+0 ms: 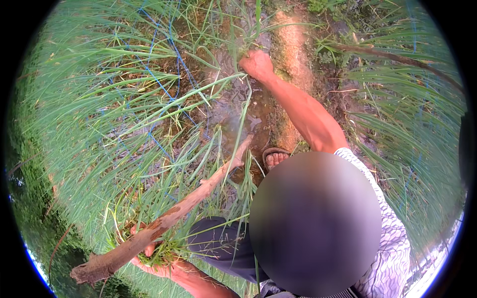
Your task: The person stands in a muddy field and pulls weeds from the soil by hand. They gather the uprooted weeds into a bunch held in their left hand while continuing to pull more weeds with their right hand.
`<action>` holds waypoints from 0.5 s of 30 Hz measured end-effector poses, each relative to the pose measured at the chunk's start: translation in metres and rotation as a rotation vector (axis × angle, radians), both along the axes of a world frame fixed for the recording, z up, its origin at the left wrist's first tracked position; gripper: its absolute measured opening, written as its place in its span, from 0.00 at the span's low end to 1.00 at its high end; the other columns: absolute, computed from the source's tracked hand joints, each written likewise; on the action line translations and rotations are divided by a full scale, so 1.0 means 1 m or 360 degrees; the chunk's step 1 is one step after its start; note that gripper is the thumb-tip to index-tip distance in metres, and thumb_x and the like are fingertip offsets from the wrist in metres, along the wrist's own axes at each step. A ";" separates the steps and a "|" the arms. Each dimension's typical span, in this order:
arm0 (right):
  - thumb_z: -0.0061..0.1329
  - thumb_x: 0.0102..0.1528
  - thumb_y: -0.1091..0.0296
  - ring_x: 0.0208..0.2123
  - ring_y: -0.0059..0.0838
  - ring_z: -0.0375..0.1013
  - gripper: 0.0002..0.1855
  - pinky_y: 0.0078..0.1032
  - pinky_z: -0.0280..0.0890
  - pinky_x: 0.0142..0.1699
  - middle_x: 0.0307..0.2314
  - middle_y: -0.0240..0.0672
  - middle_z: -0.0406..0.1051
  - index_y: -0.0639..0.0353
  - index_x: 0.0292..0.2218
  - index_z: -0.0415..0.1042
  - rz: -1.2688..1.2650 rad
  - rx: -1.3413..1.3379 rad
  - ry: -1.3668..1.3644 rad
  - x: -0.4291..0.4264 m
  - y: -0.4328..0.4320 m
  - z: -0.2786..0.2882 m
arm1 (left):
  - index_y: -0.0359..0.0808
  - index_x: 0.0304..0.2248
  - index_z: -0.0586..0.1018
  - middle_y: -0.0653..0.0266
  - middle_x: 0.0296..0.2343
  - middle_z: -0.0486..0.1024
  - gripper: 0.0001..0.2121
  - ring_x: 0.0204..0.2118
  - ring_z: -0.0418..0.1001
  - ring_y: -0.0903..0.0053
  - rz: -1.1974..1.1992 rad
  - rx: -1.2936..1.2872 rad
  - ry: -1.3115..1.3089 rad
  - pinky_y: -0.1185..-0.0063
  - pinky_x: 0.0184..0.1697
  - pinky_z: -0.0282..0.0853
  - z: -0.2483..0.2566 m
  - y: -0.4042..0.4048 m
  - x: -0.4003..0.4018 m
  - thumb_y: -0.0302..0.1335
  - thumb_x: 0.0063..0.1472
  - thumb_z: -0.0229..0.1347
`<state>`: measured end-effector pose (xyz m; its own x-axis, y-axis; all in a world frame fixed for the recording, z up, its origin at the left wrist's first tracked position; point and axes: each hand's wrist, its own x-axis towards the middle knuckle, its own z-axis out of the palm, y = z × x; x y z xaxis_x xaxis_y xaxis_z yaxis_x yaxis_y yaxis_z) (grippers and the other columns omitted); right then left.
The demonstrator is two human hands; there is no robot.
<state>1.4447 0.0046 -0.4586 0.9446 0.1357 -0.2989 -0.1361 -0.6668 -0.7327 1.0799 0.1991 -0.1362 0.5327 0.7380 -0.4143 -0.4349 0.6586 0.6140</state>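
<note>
My right hand (258,65) reaches down to the wet soil, its fingers curled around green stems at the base of a plant; the fingertips are hidden. At the lower left, my left hand (153,266) holds a bunch of pulled grass (164,251) with thin roots or stalks trailing from it. A rough wooden stake (190,203) slants across the view and hides part of that hand; whether they touch, I cannot tell. Long tubular onion-like leaves (197,91) lean across the ground beside the right hand.
Blue strings (160,83) criss-cross the plants at left. Shallow muddy water (257,123) runs along a bare earth ridge (292,48). A sandalled foot (275,158) stands near it. More dense leaves (406,100) and a thin brown stick (395,57) lie at right. A blurred round patch covers the lower middle.
</note>
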 end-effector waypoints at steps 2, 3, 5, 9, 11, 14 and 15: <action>0.48 0.45 0.57 0.27 0.35 0.73 0.16 0.32 0.67 0.31 0.23 0.45 0.72 0.63 0.27 0.71 -0.0316 0.0493 0.0065 -0.002 -0.013 -0.005 | 0.35 0.44 0.66 0.54 0.39 0.65 0.17 0.23 0.62 0.80 -0.0060 0.0015 -0.0007 0.85 0.24 0.65 -0.001 0.010 -0.007 0.32 0.58 0.52; 0.48 0.45 0.60 0.26 0.33 0.73 0.14 0.31 0.66 0.30 0.21 0.45 0.70 0.64 0.26 0.71 -0.0510 0.0799 0.0200 -0.010 -0.014 0.004 | 0.34 0.44 0.66 0.54 0.38 0.66 0.17 0.23 0.63 0.80 -0.0117 0.0053 -0.0041 0.85 0.24 0.65 0.000 0.016 -0.011 0.32 0.58 0.52; 0.47 0.46 0.63 0.24 0.30 0.72 0.12 0.29 0.65 0.28 0.18 0.44 0.68 0.64 0.26 0.69 -0.0731 0.1052 0.0410 -0.028 -0.030 0.010 | 0.34 0.44 0.67 0.54 0.37 0.67 0.17 0.22 0.63 0.80 -0.0200 0.0070 -0.0100 0.84 0.24 0.66 0.001 0.018 -0.015 0.32 0.58 0.52; 0.46 0.46 0.67 0.23 0.34 0.70 0.11 0.30 0.65 0.28 0.17 0.44 0.66 0.65 0.30 0.66 -0.0004 0.0525 0.0632 -0.076 -0.061 0.033 | 0.34 0.42 0.68 0.54 0.36 0.69 0.15 0.22 0.64 0.79 -0.0193 -0.0058 -0.0028 0.84 0.24 0.67 0.008 0.001 0.005 0.32 0.58 0.52; 0.43 0.47 0.70 0.27 0.46 0.70 0.12 0.37 0.66 0.32 0.24 0.47 0.67 0.65 0.34 0.64 0.0850 -0.0064 -0.0060 -0.090 -0.067 0.020 | 0.34 0.42 0.69 0.54 0.36 0.70 0.15 0.22 0.64 0.79 -0.0124 -0.0039 0.0144 0.85 0.23 0.67 0.008 -0.003 0.010 0.32 0.57 0.52; 0.39 0.47 0.75 0.33 0.51 0.69 0.14 0.41 0.66 0.36 0.33 0.50 0.65 0.62 0.38 0.63 0.0961 0.0053 -0.0489 -0.100 -0.041 0.017 | 0.34 0.41 0.70 0.55 0.35 0.70 0.15 0.21 0.64 0.80 -0.0073 0.0097 0.0238 0.85 0.23 0.66 -0.001 0.003 0.003 0.32 0.57 0.52; 0.38 0.47 0.76 0.34 0.51 0.69 0.15 0.41 0.66 0.36 0.35 0.50 0.64 0.61 0.39 0.62 0.0998 -0.0023 -0.0556 -0.098 -0.030 0.015 | 0.33 0.41 0.70 0.56 0.35 0.70 0.15 0.21 0.64 0.80 -0.0124 0.0087 0.0097 0.84 0.24 0.66 -0.002 0.006 0.001 0.33 0.57 0.53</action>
<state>1.3465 -0.0259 -0.4433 0.7308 0.6826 0.0006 0.5166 -0.5525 -0.6541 1.0814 0.2049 -0.1378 0.5646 0.7177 -0.4076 -0.3444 0.6537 0.6738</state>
